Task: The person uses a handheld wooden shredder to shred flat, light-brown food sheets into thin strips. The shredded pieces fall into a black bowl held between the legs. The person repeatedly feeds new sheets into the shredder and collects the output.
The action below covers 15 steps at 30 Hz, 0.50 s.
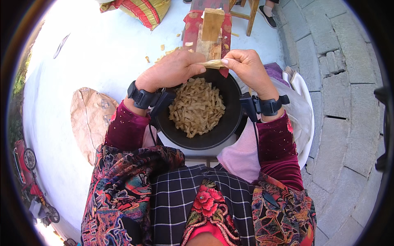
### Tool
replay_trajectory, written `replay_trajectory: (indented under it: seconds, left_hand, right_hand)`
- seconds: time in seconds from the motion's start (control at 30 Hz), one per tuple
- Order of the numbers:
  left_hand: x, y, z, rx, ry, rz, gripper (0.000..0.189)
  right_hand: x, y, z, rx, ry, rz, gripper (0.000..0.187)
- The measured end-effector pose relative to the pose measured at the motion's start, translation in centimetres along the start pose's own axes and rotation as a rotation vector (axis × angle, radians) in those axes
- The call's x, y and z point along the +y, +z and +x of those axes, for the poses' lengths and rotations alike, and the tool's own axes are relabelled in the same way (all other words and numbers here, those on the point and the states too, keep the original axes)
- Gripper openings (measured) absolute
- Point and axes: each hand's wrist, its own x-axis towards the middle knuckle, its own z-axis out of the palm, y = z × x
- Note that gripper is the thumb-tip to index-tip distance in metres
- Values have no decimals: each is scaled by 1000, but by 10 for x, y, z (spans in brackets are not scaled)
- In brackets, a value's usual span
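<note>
Between my two hands stretches a pale, dried, fibrous strip (213, 63), held level above the far rim of a black round pan (229, 123). My left hand (175, 66) grips its left end, with thumb and fingers closed. The right end is pinched between thumb and forefinger of my right hand (246, 67). Many short, pale tan cut pieces (197, 106) are heaped in the pan below. Just beyond my hands lies a wooden board (212, 46) with an upright wooden block (213, 24) on it. What the strip is made of I cannot tell.
A red patterned cloth (192, 27) covers the narrow bench under the board. Loose scraps (167, 52) lie left of it. A brown paper sack (89, 120) is at left, a striped woven bag (144, 12) at far left. Another person's shoe (267, 16) shows beside a wooden stool (251, 17).
</note>
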Motion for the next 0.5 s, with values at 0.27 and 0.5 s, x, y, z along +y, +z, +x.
replay_trajectory:
  seconds: [0.27, 0.5]
  left_hand:
    - [-27, 9, 52, 518, -191, 215, 29]
    - [-11, 7, 27, 168, -332, 332, 43]
  right_hand:
    - [31, 20, 62, 527, -48, -74, 18]
    - [27, 11, 53, 256, 103, -319, 26]
